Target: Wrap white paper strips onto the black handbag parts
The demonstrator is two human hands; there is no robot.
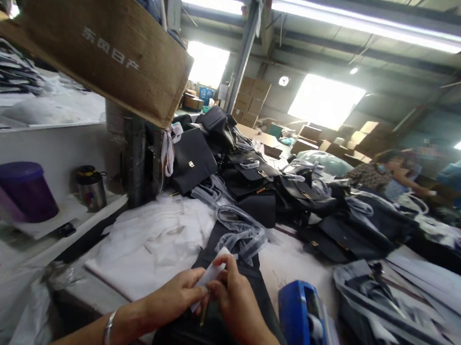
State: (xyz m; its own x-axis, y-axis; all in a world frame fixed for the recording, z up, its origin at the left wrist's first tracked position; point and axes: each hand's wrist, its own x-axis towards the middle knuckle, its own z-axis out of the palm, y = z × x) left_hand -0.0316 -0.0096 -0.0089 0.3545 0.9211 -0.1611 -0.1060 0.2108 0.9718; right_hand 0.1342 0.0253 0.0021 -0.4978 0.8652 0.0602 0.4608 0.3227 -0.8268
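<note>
Workshop light falls from long ceiling tubes and bright windows onto a crowded bench [295, 264] heaped with dark bags.

Nearest the camera, the left hand [173, 300] and the right hand [235, 302] meet over a black bag [210, 338] that lies flat directly beneath them, its long axis running away from the person toward the pile. Both sets of fingers are closed in a pinch on a small white paper strip [212, 274]: the left fingers [196, 280] hold its lower part, the right fingers [223, 267] its upper part, so the strip slants up and away to the right between them. Neither hand is nearer; both touch it. The strip looks thin, pale and slightly folded. A slim brass-coloured piece [203, 312] hangs just below the fingers, against the bag; what it is cannot be told. A metal bangle [108, 334] sits on the left wrist.

Just right of the fingers stands a blue tape dispenser [300, 321]. To their left lie white sheets [149, 246]. Beyond the fingertips, clear plastic wrapping [240, 229] is bunched at the far end of the bag.

Farther left, on a low shelf, stand a purple tub [22, 192] and a metal flask [91, 188]. Well beyond, a pile of black handbags [254, 181] spreads across the bench, and another person [382, 171] works at the far right.
</note>
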